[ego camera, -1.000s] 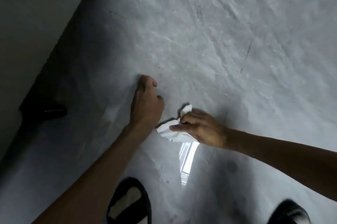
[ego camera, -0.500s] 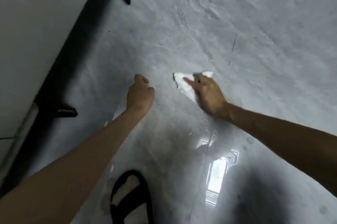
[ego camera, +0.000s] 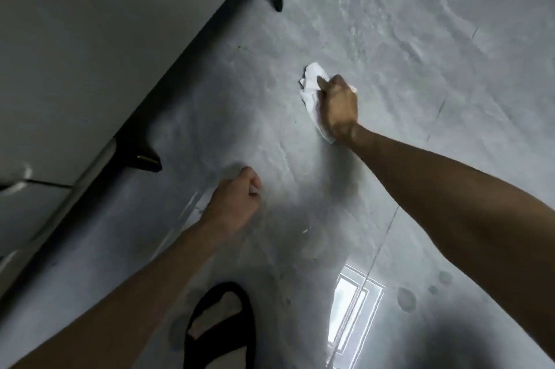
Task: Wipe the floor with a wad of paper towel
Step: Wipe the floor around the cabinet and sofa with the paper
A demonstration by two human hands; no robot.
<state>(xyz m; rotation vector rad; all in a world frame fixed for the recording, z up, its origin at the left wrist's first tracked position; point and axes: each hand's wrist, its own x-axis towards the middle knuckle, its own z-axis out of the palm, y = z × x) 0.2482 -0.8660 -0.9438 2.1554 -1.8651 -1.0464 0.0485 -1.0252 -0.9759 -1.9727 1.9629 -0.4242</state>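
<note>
- White paper towel wad (ego camera: 310,83) lies pressed on the grey floor (ego camera: 450,38), out from the wall (ego camera: 90,38); the right hand (ego camera: 339,107) grips it, fingers curled over.
- Closed in a fist and holding nothing, the left hand (ego camera: 237,200) props on the floor nearer the wall.
- Wiping looks underway, not finished: dark spots (ego camera: 407,299) show toward the floor's near right.

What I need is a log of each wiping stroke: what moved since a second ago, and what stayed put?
The right hand pushed the paper towel wad forward over the floor, from beside the left hand to well ahead of it, gripping it throughout. The left hand stayed planted on the floor, its fingers now curled into a fist. The sandalled foot stayed near the person.
</note>
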